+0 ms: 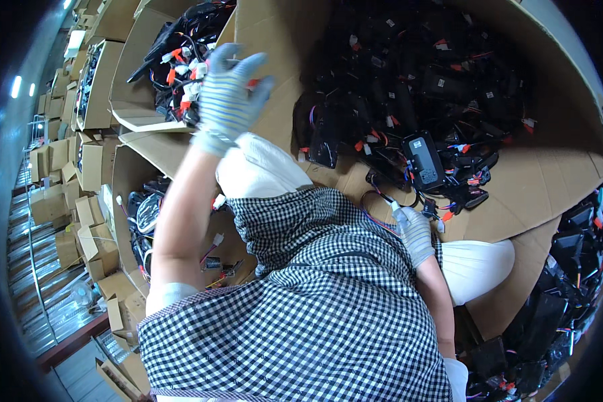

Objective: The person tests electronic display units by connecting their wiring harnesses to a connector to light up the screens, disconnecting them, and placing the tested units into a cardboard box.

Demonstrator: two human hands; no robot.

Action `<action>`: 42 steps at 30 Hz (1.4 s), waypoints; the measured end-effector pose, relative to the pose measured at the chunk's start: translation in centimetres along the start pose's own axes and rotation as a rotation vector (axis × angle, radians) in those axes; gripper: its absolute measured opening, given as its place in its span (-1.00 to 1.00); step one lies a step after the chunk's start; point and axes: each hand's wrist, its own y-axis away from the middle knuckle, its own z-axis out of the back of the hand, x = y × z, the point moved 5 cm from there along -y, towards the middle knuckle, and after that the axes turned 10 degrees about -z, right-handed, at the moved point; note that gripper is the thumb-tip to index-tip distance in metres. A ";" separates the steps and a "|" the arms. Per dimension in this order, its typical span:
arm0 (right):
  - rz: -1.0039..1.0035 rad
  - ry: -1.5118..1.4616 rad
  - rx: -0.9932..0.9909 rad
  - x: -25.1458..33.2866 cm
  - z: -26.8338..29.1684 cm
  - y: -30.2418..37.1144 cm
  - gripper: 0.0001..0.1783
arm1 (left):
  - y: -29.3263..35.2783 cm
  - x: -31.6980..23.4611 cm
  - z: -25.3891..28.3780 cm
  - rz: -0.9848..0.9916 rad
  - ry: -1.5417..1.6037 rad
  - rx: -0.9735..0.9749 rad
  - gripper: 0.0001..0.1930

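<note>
My left hand (233, 97), in a striped knit glove, is raised with its fingers spread. It holds nothing and is nearest to a bunch of red and white wire connectors (183, 74) in the cardboard box at the upper left. Low at the center right, my gloved right hand (415, 236) is closed on a white wire connector (394, 206). Wires trail from that connector toward a flat black electronic box (423, 161) with a grey panel. That black box lies on the edge of a dark heap of similar units (388, 80) with wires and plugs, in a big carton.
The big carton's cardboard wall (268, 60) rises ahead of me. More black wired units (543, 321) fill a container at the lower right, and others (144, 214) sit in a box at left. Cardboard boxes (97, 238) line the left side. A checked apron (315, 321) covers my lap.
</note>
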 end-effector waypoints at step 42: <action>-0.022 -0.474 0.744 11.1 -0.1 7.9 -0.48 | 9.6 -18.0 -3.5 -0.308 1.077 0.645 -0.55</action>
